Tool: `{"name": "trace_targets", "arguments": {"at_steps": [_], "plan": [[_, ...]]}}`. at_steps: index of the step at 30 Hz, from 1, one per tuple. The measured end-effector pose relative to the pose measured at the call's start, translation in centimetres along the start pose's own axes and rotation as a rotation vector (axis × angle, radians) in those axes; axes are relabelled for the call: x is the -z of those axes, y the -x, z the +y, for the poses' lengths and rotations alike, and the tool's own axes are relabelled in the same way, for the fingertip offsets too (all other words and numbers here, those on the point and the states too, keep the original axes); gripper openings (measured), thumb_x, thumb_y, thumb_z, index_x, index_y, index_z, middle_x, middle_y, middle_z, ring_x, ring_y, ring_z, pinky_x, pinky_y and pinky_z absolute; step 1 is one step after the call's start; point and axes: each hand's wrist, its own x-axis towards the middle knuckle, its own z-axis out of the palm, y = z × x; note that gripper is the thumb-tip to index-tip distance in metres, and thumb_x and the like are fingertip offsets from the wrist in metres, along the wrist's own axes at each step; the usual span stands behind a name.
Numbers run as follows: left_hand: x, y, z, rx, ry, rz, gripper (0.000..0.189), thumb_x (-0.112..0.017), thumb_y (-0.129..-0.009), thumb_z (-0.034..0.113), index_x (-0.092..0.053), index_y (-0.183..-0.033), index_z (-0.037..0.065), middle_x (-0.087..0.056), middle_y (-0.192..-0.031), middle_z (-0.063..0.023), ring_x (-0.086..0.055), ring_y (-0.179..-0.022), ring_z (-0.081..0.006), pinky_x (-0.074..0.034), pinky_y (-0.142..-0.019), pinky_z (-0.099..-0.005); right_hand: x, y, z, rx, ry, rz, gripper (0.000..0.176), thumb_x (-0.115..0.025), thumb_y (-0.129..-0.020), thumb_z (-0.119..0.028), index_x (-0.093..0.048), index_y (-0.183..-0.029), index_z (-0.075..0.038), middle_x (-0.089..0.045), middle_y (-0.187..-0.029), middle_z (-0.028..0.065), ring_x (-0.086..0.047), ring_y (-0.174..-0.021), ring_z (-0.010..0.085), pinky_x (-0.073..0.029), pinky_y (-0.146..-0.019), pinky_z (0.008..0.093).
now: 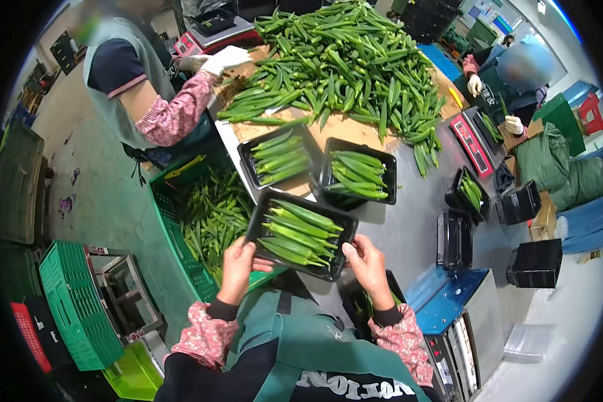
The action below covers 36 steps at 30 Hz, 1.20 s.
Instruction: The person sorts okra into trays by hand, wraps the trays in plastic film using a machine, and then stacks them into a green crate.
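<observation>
Between my two hands is a black plastic tray [347, 222] holding several green okra pods [299, 231] laid side by side. My left hand [237, 265] grips its left edge, fingers tucked partly under it. On the opposite side, my right hand [365, 260] clasps the right edge with the thumb on the rim. Just beyond stand two more black trays with okra, a left one [248, 164] and a right one [390, 175]. A large heap of loose okra [345, 63] covers the far part of the table.
A green crate [174, 224] of okra stands at left below the table. Red scales [472, 146] and stacked black trays [454, 240] sit to the right. One gloved co-worker [147, 87] works at the left, another [509, 80] at the far right. A blue-topped machine [452, 301] is near my right side.
</observation>
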Motion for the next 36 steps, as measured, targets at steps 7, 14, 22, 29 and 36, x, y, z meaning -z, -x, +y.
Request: {"name": "trace_targets", "arguments": {"at_steps": [7,14,22,29,36], "plan": [[0.7,-10.6,9.2,-0.113,0.095,-0.034,0.023,-0.042,-0.094,0.005,-0.053,-0.107,-0.01,-0.066,-0.095,-0.0196,-0.071,-0.073,-0.0273,-0.062,-0.062,-0.0298,2.2,-0.2,-1.7,0.052,-0.192,-0.065,0.034,-0.057,-0.096,-0.016,-0.055,-0.124,0.004,-0.068,-0.107,0.0137,-0.068,-0.089,0.017,-0.055,-0.077,0.0289],[1.2,-29.2,11.6,-0.149,0.253,-0.008,0.009,-0.045,-0.092,0.0,-0.046,-0.094,-0.009,-0.061,-0.107,-0.0325,-0.069,-0.088,-0.0361,-0.062,-0.068,-0.0322,4.3,1.7,2.0,-0.172,-0.275,0.112,0.026,-0.057,-0.097,-0.015,-0.062,-0.113,0.004,-0.069,-0.095,0.0081,-0.065,-0.078,0.012,-0.054,-0.07,0.0256],[-2.6,-28.5,12.9,-0.174,-0.063,0.247,0.084,-0.066,-0.09,0.037,-0.014,-0.151,0.014,-0.042,-0.136,-0.0162,-0.055,-0.102,-0.0229,-0.049,-0.075,-0.0298,7.8,-7.1,5.3,-0.076,-0.201,0.454,0.028,-0.055,-0.097,-0.02,-0.058,-0.115,0.002,-0.062,-0.099,0.0069,-0.062,-0.075,0.0126,-0.054,-0.061,0.0257],[2.3,-24.4,6.0,-0.586,-1.206,0.287,0.036,-0.058,-0.092,0.028,-0.057,-0.12,0.006,-0.053,-0.104,-0.0187,-0.057,-0.099,-0.0367,-0.045,-0.087,-0.0417,7.8,-14.9,5.1,-0.141,-0.068,0.378,0.032,-0.054,-0.096,-0.027,-0.062,-0.104,0.004,-0.064,-0.083,0.0136,-0.062,-0.067,0.0215,-0.052,-0.058,0.0318],[4.3,-25.6,2.9,-0.457,-0.544,-0.016,0.036,-0.044,-0.08,-0.002,-0.05,-0.115,0.004,-0.058,-0.091,-0.0072,-0.055,-0.07,-0.0153,-0.044,-0.062,-0.0245,10.5,-12.1,5.5,0.076,0.198,0.496,0.028,-0.057,-0.092,-0.026,-0.062,-0.1,0.001,-0.062,-0.08,0.0231,-0.064,-0.073,0.0372,-0.048,-0.068,0.0407]]}}
